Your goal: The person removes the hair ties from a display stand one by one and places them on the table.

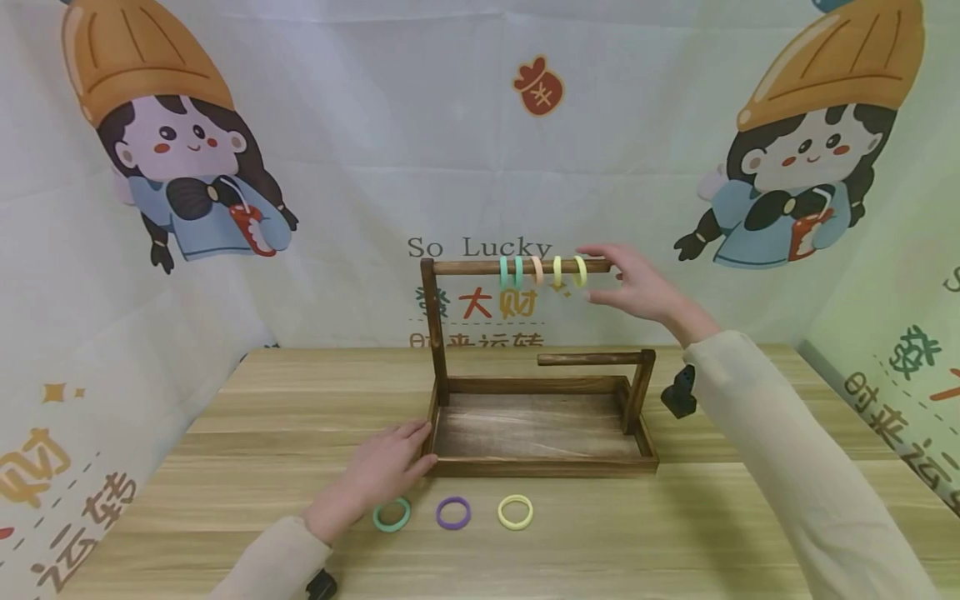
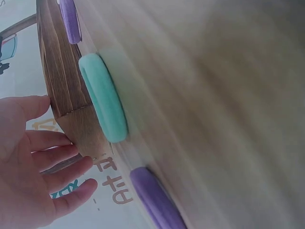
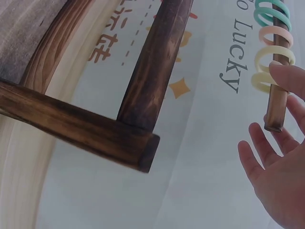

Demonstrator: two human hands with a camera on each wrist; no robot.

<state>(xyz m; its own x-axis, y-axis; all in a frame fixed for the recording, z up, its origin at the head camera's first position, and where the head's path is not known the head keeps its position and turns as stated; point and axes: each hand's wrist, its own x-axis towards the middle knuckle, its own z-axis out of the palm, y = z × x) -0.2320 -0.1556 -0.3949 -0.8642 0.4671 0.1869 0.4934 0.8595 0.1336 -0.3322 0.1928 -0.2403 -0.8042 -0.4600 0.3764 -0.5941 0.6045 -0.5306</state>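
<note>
My right hand [image 1: 637,283] is at the free end of the stand's upper wooden bar [image 1: 465,267], thumb and fingers spread apart around a yellow hair tie [image 1: 583,272]. Its fingertips overlap that tie in the right wrist view. Further along the bar hang another yellow hair tie [image 1: 557,272], a peach one [image 3: 276,36] and two green ones. My left hand [image 1: 382,462] rests with extended fingers against the left front corner of the wooden tray base [image 1: 540,467]. Just below that hand, a green hair tie [image 1: 391,528] lies on the table.
Also in front of the tray lie a purple hair tie [image 1: 453,527] and a yellow hair tie [image 1: 515,527]. A shorter, lower bar [image 1: 585,359] juts leftward from the post [image 1: 639,396] at the tray's right. Behind the wooden table [image 1: 285,417] hangs a printed cloth [image 1: 360,150].
</note>
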